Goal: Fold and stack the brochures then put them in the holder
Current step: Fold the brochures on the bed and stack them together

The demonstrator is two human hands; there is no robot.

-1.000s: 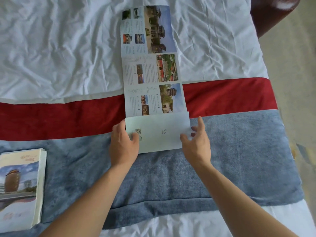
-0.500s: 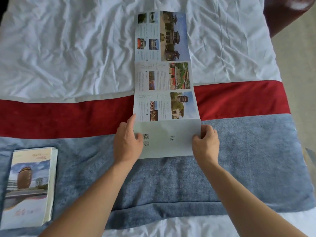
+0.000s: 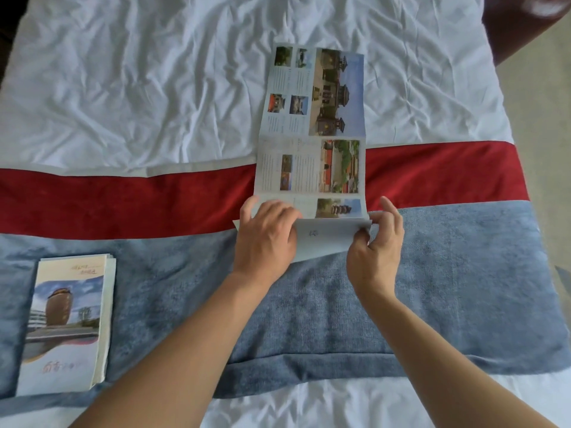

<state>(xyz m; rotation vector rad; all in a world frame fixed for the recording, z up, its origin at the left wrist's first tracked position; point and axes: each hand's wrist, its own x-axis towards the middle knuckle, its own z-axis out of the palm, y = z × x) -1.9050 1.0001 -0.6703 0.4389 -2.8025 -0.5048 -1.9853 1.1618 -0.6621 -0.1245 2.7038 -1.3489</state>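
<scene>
A long unfolded brochure (image 3: 312,156) with photos of towers lies lengthwise across the bed, its near panel folded up over the panel beyond it, pale back side showing. My left hand (image 3: 265,239) presses flat on the left part of that folded flap. My right hand (image 3: 375,245) pinches the flap's right edge between thumb and fingers. A stack of folded brochures (image 3: 69,325) rests at the near left on the blue towel, well apart from both hands.
The bed has a wrinkled white sheet (image 3: 139,81), a red runner (image 3: 123,202) and a blue towel (image 3: 448,288). A dark brown chair (image 3: 519,23) stands at the far right corner, with beige floor (image 3: 547,125) along the bed's right edge.
The near flap has been folded further up over the third photo panel. My left hand moved onto the flap, and my right hand now pinches its right edge.
</scene>
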